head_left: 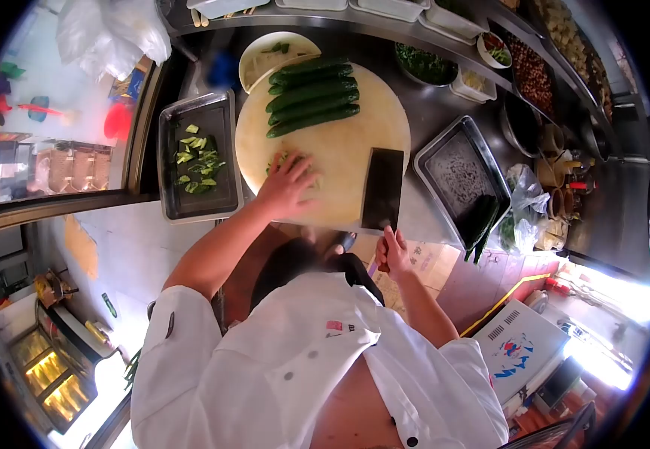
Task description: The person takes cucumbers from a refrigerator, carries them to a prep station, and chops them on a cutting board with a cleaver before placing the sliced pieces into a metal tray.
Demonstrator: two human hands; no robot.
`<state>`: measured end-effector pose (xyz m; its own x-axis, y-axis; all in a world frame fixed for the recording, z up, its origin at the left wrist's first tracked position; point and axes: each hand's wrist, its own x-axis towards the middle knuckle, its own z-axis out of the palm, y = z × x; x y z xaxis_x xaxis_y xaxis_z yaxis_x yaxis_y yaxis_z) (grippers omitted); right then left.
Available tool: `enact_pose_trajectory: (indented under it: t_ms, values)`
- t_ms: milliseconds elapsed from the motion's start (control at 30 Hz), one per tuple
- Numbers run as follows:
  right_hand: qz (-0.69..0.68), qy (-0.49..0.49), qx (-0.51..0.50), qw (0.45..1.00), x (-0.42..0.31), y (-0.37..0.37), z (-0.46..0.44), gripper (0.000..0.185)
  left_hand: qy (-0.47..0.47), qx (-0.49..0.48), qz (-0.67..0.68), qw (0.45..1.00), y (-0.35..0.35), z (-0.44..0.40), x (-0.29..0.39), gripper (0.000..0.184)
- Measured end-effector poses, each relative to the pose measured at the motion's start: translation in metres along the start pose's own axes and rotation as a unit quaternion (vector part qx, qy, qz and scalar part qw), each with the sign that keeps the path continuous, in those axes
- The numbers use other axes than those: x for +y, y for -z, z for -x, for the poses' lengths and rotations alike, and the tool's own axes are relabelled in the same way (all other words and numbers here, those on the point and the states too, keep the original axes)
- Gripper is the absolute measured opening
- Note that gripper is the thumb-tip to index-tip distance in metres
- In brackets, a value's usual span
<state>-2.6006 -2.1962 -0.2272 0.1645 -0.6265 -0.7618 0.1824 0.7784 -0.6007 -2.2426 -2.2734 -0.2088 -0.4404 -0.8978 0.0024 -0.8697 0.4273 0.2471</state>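
My left hand (289, 182) lies spread over the lower left of the round cutting board (340, 179), with small green cucumber pieces (281, 159) partly hidden beneath it. The fingers are apart and slightly blurred. My right hand (391, 253) is wrapped round the handle of a cleaver (382, 188), whose wide dark blade lies over the board's right edge. Several whole cucumbers (312, 98) are lined up side by side across the top of the board.
A metal tray (166, 168) with cut cucumber pieces stands left of the board. Another tray (451, 176) with dark green cucumbers is at the right, beside a plastic bag (528, 206). A white bowl (254, 56) touches the board's upper left; food containers (477, 84) line the back.
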Motion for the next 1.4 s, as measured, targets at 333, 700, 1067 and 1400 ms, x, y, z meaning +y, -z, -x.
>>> enact_pose_trajectory:
  t_ms: [333, 700, 1067, 1400]
  values:
    - [0.015, 0.026, 0.005, 1.000, 0.033, -0.141, -0.008, 0.029, 0.207, 0.184, 0.075, 0.958, -0.032, -0.024, 0.026, 0.065]
    - [0.004, -0.057, -0.143, 0.988, 0.078, -0.312, -0.026, 0.036, 0.188, 0.358, 0.096, 0.910, -0.001, 0.065, -0.104, 0.032]
    - [0.130, 0.029, -0.013, 0.991, 0.015, -0.290, 0.036, 0.028, 0.196, 0.303, -0.037, 0.932, 0.034, 0.117, -0.189, 0.034]
    - [-0.004, 0.148, 0.093, 0.985, 0.017, -0.148, 0.107, 0.014, 0.141, 0.269, 0.102, 0.947, 0.036, -0.072, -0.107, 0.056]
